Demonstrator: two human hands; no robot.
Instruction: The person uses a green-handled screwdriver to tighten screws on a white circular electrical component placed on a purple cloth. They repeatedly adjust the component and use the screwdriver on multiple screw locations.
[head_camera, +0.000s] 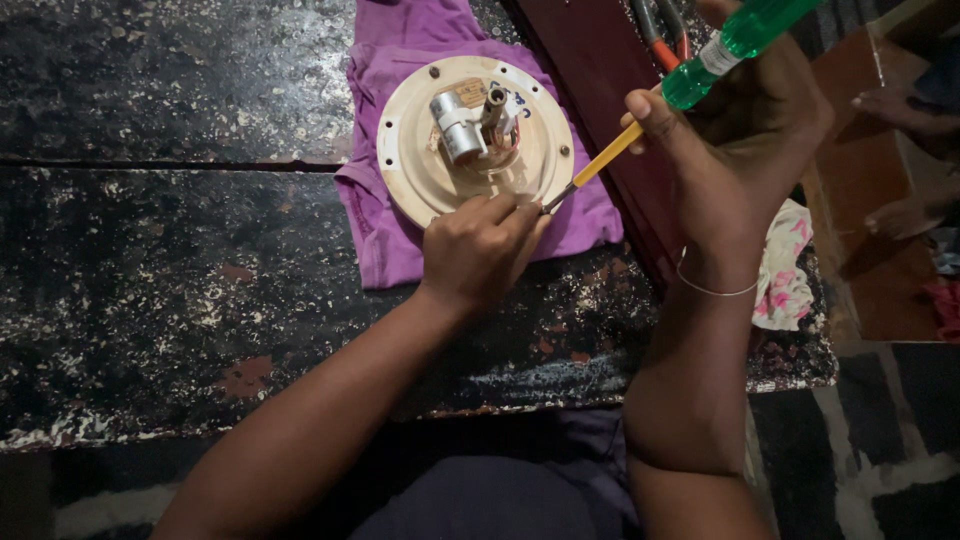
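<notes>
Our left hand (478, 250) pinches the round cream plate (420, 170) at its 5 o'clock rim; our right hand's (735, 150) grip closes on a green-handled screwdriver (640, 135) there.

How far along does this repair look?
Done: the round cream motor plate lies open on a purple cloth. In hand: the left hand steadies its rim while the right hand holds a green-handled screwdriver at the edge. Left: edge screws remain seated.
</notes>
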